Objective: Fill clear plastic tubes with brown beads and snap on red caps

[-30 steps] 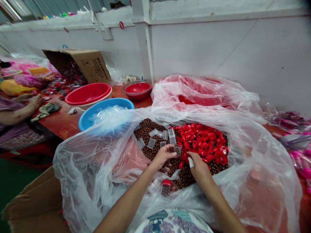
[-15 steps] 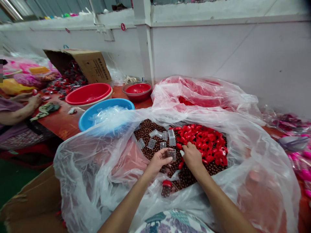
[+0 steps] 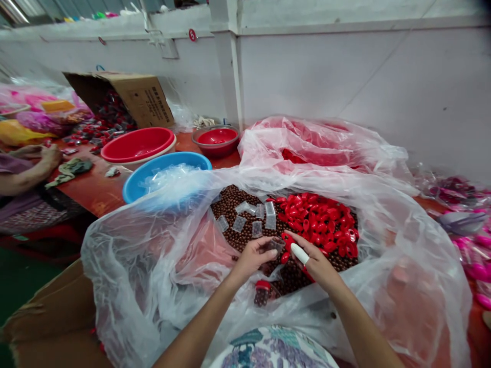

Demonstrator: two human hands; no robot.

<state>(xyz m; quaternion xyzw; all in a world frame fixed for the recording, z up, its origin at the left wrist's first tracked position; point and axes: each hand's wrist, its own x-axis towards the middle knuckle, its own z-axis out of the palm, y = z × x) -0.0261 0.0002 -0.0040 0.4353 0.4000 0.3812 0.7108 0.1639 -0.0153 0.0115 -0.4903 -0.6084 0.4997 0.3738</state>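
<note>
On the left, I see another person's hand (image 3: 49,156) near a dark cloth (image 3: 72,171). Next, a blue basin (image 3: 130,188) contains clear plastic pieces. Then come brown balls (image 3: 233,202), with clear boxes (image 3: 238,224) lying on them. Above these balls, the worker's left hand (image 3: 251,258) grasps a small clear container (image 3: 276,245). Just beside it, the right hand (image 3: 318,263), its thumb wrapped in a white cover (image 3: 299,254), pinches a red piece (image 3: 286,239). Farther right lies a red heap (image 3: 326,222).
</note>
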